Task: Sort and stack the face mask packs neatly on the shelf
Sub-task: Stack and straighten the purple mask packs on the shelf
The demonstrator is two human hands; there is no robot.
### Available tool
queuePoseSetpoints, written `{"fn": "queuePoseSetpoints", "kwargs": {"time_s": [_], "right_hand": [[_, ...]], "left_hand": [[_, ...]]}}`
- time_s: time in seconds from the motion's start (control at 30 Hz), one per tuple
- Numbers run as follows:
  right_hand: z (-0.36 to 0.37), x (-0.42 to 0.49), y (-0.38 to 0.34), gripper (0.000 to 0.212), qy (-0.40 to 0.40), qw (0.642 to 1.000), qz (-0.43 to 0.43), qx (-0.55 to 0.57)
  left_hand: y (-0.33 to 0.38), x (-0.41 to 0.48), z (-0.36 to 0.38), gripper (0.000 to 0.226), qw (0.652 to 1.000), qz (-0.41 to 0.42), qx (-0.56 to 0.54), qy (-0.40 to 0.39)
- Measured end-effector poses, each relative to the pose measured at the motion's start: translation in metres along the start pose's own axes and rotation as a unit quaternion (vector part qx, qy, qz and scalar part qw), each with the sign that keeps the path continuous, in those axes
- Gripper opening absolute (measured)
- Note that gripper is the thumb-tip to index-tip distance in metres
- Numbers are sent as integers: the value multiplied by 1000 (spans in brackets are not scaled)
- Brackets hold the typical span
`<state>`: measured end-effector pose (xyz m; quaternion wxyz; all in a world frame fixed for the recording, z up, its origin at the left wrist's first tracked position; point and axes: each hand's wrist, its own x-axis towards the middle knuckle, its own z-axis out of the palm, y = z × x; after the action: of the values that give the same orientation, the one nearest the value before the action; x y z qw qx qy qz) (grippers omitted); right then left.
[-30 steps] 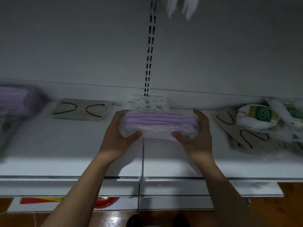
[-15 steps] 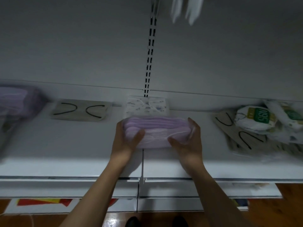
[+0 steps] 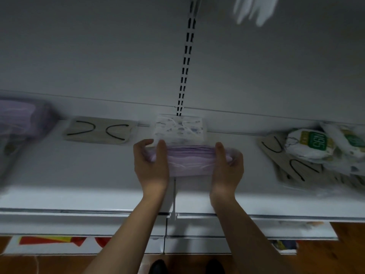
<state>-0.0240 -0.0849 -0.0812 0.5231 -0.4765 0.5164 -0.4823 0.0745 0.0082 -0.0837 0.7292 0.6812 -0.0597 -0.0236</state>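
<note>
A purple face mask pack (image 3: 190,161) lies flat at the middle of a white shelf (image 3: 79,175), its long axis running left to right. The left hand (image 3: 152,165) and right hand (image 3: 227,169) grip its short ends, fingers (image 3: 142,147) curled round them. A white patterned mask pack (image 3: 179,129) sits just behind it.

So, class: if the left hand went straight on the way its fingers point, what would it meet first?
Probably the white patterned mask pack just behind the purple pack it grips; the left hand lines up with its left corner, though depth is unclear.
</note>
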Motion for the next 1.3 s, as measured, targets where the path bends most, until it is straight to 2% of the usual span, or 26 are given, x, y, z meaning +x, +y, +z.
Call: {"fn": "queuePoseSetpoints", "kwargs": {"time_s": [0.23, 0.43, 0.6, 0.7, 0.83, 1.0, 1.17, 1.3], "right_hand": [[1, -5, 7, 22, -14, 999, 29, -40], [3, -7, 5, 22, -12, 998, 20, -50], [7, -9, 13, 26, -11, 997, 15, -73], [9, -6, 12, 16, -3, 999, -16, -48], [7, -3, 16, 23, -15, 997, -44, -57], [11, -3, 14, 43, -38, 996, -72, -45], [21, -8, -10, 55, -86, 987, -124, -52], [33, -10, -31, 46, -130, 985, -104, -39]], "left_hand": [[-11, 13, -9, 7, 999, 30, 7, -23], [-11, 14, -14, 26, 998, 21, 47, -39], [-9, 16, -17, 5, 998, 48, 44, -13], [-4, 20, -15, 14, 998, 54, 13, 4], [-8, 19, -18, 8, 997, 63, 42, 7], [-5, 21, -14, 43, 995, 26, 82, 42], [23, 27, -23, 49, 986, 32, 123, 106], [49, 26, -38, 56, 978, 2, 178, 105]]}}
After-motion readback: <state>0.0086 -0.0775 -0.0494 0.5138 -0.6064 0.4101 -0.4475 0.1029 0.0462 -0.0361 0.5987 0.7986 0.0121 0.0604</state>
